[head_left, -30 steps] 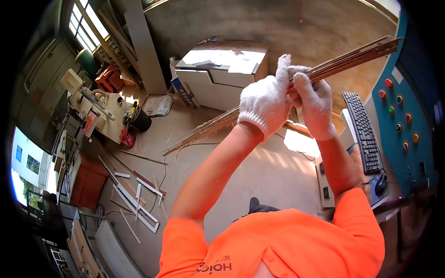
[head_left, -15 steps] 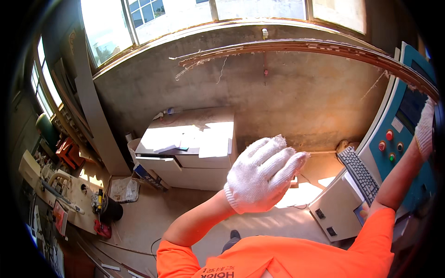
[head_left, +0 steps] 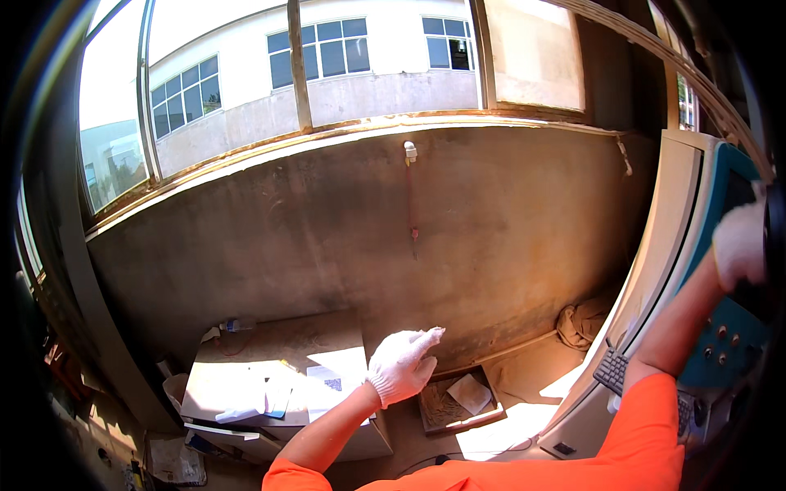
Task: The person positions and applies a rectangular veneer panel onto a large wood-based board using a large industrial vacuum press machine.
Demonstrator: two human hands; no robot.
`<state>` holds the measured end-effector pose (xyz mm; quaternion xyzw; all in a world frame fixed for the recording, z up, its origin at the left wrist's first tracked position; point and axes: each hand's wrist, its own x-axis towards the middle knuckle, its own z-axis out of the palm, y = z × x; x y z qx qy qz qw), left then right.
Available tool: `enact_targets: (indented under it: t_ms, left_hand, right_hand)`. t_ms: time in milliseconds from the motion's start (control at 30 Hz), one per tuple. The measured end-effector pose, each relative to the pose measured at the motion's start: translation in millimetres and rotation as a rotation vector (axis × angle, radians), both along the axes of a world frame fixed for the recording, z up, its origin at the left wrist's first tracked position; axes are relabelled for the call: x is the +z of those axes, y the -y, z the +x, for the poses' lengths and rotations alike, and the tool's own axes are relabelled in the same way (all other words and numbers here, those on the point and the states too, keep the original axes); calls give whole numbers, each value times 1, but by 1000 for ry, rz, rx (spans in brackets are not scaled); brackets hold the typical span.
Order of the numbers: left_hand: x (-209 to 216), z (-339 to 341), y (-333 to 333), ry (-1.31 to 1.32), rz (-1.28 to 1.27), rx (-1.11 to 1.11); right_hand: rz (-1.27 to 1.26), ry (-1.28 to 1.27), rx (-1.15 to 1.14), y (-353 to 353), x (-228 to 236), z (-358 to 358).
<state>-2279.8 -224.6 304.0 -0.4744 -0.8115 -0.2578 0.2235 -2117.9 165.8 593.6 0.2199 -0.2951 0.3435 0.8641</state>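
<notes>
One bundle of long, thin, brown wood-like strips point(head_left: 694, 75) is seen aloft at the far right, its lower end near the white-gloved right hand point(head_left: 739, 239), by the teal control panel with round knobs point(head_left: 737, 319); those fingers are lost in blur and dark rim, so whether they are clamped cannot be told; the white-gloved left hand point(head_left: 401, 367) is held empty, fingers apart, between the low, pale, box-shaped cabinet point(head_left: 336, 331) and the shallow, brown, rectangular tray point(head_left: 467, 423); the bundle is judged fairly light, springy along its length, its strips apt to slide apart; hold is best taken around the whole stack near its middle
</notes>
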Motion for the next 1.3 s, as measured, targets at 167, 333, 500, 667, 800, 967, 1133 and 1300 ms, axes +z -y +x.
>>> enact_targets:
  t_ms: [167, 333, 500, 667, 800, 967, 1133, 1300]
  left_hand:
    - [-41, -36, 40, 67, 210, 184]
    - [-125, 5, 87, 724, 764, 404]
    - [-116, 27, 92, 1059, 805, 211]
    - [-131, 34, 31, 1417, 480, -72]
    - [-233, 58, -61, 1746, 374, -383]
    - [-304, 134, -162, 2134, 229, -540]
    - [-236, 350, -246, 2267, -55, -458]
    - [-248, 577, -292, 2388, -440, -555]
  right_hand:
    - [956, 1254, -243, 209, -39, -290]
    - [1554, 1609, -283, 295, -177, -272]
    - [1469, 2159, 160, 258, -313, -200]
    - [691, 2432, 331, 175, -495, -76]
    - [250, 2320, 285, 185, -571, 44]
    - [-48, 2265, 0, 205, -544, 145]
    - [-509, 2318, -223, 190, -458, 341]
    - [-796, 2259, -510, 200, -444, 535]
